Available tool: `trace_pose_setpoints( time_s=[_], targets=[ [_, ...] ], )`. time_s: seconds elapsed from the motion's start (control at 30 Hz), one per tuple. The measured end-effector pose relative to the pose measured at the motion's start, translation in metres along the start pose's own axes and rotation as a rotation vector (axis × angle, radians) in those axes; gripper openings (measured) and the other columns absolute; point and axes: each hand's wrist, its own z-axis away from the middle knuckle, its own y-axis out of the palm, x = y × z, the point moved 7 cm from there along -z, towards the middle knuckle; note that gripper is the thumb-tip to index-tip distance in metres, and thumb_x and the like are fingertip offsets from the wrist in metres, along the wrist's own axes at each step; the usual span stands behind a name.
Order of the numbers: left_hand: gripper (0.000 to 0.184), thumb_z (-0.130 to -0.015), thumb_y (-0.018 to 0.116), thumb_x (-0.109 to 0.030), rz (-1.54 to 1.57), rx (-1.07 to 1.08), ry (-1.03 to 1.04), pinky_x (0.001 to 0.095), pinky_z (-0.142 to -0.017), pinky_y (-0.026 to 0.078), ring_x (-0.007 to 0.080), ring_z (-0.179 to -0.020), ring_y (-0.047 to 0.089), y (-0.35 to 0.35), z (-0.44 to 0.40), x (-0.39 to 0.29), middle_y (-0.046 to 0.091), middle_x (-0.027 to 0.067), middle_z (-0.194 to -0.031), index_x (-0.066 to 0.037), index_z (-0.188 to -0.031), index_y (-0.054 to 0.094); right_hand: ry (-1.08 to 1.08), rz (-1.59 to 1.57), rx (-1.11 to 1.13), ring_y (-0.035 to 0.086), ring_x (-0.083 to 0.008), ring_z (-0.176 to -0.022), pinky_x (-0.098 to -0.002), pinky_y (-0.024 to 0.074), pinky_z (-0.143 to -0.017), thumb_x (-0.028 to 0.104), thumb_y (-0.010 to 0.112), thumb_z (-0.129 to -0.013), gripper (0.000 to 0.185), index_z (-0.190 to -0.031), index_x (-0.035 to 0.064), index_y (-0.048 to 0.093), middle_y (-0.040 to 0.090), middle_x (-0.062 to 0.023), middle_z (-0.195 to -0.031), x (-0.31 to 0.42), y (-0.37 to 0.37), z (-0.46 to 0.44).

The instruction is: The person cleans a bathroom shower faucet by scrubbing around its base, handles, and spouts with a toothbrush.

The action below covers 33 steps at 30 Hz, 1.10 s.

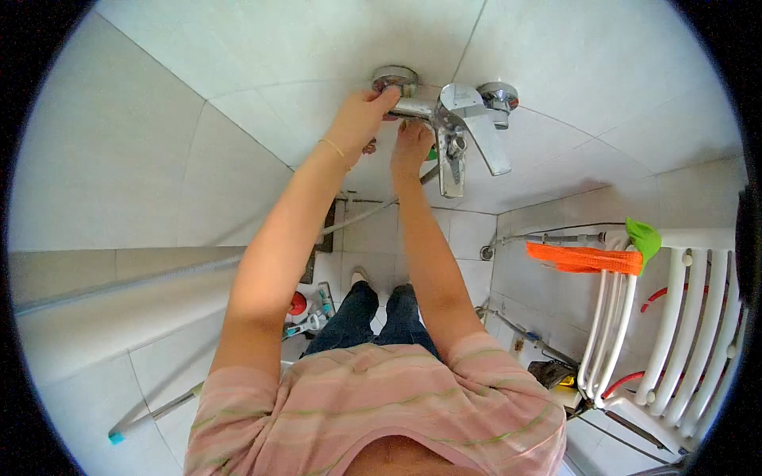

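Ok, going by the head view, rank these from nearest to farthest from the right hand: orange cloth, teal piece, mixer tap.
From the right hand:
1. Mixer tap, just above and to the right
2. Orange cloth, over on the right
3. Teal piece, far lower left

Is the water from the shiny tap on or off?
Off, it seems: no water shows falling from the tap.

Before us a faucet (460, 111) on the wall (309, 40), our left hand (361, 119) at its left end, our right hand (412, 149) underneath, a hose (159, 275) below our arms (274, 246), a cloth (583, 259) on the radiator (675, 333) to our right
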Motion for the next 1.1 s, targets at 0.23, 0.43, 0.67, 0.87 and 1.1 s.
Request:
trace_pose_setpoints(
  time_s=[0.23, 0.43, 0.67, 0.87, 1.1],
  targets=[
    [0.035, -0.085, 0.058, -0.038, 0.004, -0.015, 0.007, 0.0261, -0.068, 0.039, 0.0117, -0.076, 0.055, 0.002, 0.004, -0.009, 0.061, 0.0023, -0.080, -0.004, -0.090, 0.062, -0.116, 0.729, -0.013, 0.053, -0.0384, -0.082, -0.0463, 0.0412, -0.074, 0.016, 0.044, -0.087, 0.022, -0.095, 0.0000, 0.058, 0.058, -0.0194, -0.082, 0.009, 0.026, 0.022],
    [0.037, -0.087, 0.056, -0.038, -0.099, 0.008, 0.026, 0.0263, -0.070, 0.040, 0.0128, -0.079, 0.057, -0.001, 0.005, -0.005, 0.062, 0.0046, -0.086, -0.002, -0.093, 0.062, -0.457, 0.499, -0.268, 0.042, -0.0290, -0.048, -0.0435, 0.0318, -0.052, 0.016, 0.042, -0.084, 0.033, -0.056, 0.0002, 0.046, 0.048, -0.0159, -0.053, 0.050, 0.035, 0.037],
    [0.042, -0.090, 0.050, -0.040, -0.239, 0.064, 0.024, 0.0282, -0.075, 0.040, 0.0138, -0.084, 0.056, 0.001, 0.005, -0.021, 0.061, 0.0067, -0.095, 0.000, -0.102, 0.058, -0.255, 0.713, -0.149, 0.054, -0.0379, -0.073, -0.0470, 0.0400, -0.063, 0.008, 0.055, -0.077, 0.009, -0.076, -0.0011, 0.053, 0.058, -0.0209, -0.073, 0.041, 0.054, 0.034],
    [0.045, -0.090, 0.048, -0.042, -0.341, 0.110, 0.024, 0.0299, -0.080, 0.040, 0.0143, -0.088, 0.052, -0.002, 0.000, -0.020, 0.059, 0.0067, -0.096, -0.001, -0.105, 0.057, -0.423, 0.971, -0.138, 0.055, -0.0363, -0.065, -0.0433, 0.0412, -0.058, 0.008, 0.056, -0.077, 0.014, -0.068, -0.0019, 0.053, 0.058, -0.0210, -0.073, 0.014, 0.075, 0.043],
    [0.044, -0.090, 0.048, -0.043, -0.283, 0.088, 0.033, 0.0294, -0.078, 0.039, 0.0136, -0.083, 0.048, -0.004, -0.002, -0.019, 0.057, 0.0045, -0.090, -0.001, -0.098, 0.059, -0.419, 0.481, -0.274, 0.056, -0.0303, -0.062, -0.0414, 0.0419, -0.055, 0.012, 0.049, -0.082, 0.014, -0.077, -0.0010, 0.052, 0.056, -0.0150, -0.067, 0.017, 0.080, 0.050]
  ],
)
